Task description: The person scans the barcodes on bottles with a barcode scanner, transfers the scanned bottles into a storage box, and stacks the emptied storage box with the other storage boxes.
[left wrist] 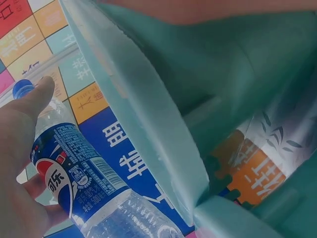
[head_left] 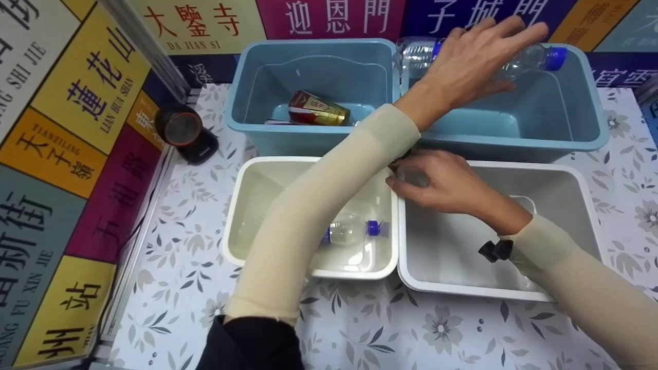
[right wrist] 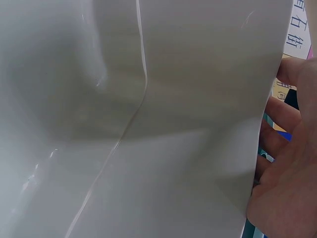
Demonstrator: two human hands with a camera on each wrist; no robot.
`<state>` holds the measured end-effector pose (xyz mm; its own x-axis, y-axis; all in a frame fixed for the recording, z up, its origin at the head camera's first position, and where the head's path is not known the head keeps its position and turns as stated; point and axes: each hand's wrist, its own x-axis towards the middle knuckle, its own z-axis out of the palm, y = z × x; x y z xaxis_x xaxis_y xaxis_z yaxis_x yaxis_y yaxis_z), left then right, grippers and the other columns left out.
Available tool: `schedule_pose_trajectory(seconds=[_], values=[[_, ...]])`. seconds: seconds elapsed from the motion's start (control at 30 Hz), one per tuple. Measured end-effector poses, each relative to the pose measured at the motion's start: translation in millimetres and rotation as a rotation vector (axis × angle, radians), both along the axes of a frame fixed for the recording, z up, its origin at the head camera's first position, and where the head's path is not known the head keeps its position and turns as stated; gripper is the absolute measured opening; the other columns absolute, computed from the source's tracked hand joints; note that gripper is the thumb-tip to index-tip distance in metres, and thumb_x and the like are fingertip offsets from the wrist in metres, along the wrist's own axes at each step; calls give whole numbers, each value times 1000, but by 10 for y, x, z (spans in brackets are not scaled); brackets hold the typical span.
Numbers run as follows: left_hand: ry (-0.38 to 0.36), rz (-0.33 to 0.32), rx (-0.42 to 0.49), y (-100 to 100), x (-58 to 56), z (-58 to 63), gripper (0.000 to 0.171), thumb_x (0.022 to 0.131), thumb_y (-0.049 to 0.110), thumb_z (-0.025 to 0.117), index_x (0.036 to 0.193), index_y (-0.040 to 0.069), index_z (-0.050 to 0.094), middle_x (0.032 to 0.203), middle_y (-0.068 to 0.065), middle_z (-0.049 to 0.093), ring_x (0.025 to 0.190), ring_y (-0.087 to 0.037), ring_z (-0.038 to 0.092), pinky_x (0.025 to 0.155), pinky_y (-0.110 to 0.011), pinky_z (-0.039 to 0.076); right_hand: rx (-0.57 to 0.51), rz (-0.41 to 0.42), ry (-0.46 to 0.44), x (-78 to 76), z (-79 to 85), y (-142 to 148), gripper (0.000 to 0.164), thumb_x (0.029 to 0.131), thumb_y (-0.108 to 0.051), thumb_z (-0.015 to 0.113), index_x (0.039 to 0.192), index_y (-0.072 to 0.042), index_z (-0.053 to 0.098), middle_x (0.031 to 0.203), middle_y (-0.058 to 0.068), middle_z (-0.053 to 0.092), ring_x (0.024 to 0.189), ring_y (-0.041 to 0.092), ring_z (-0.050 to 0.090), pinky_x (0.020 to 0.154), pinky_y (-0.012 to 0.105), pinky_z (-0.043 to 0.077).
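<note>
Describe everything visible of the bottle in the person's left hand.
The bottle looks like clear plastic, its blue cap on, its blue label bearing a round emblem and barcode. The left hand grips it crosswise by the far rim of the right blue bin, cap rightward in the head view. Whether it touches the bin is unclear.

The worktop (head_left: 442, 329) is white, patterned with grey leaves and flowers. Near its far left corner stands a small black device (head_left: 184, 129) with a round face. Lettered panels rise beyond the left edge, among them a yellow panel (head_left: 110, 46) marked LIAN HUA SHAN and an orange panel (head_left: 61, 149) marked TIANZILING. Beyond the far edge is a magenta panel (head_left: 352, 15) with white characters.
</note>
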<state>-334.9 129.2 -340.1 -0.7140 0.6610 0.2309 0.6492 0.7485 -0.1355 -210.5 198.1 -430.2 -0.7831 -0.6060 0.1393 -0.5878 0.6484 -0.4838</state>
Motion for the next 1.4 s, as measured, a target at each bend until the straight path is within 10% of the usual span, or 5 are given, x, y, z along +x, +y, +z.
schedule_pose_trajectory(seconds=[0.57, 1.4], values=[[-41, 7, -7, 36, 5, 37, 71, 109, 60, 41, 173, 45, 12, 180, 10, 24, 165, -14, 28, 133, -46, 23, -13, 22, 3, -6, 6, 1, 25, 103, -48, 69, 116, -31, 82, 121, -10, 79, 106, 15, 73, 83, 48, 58], [23, -48, 1, -428, 226, 91, 69, 109, 65, 42, 171, 40, 24, 172, 8, 40, 154, -14, 46, 122, -43, 48, -16, 6, -27, -13, -14, -4, 38, 103, -45, 70, 138, -30, 75, 136, -3, 76, 125, 24, 71, 98, 55, 57]])
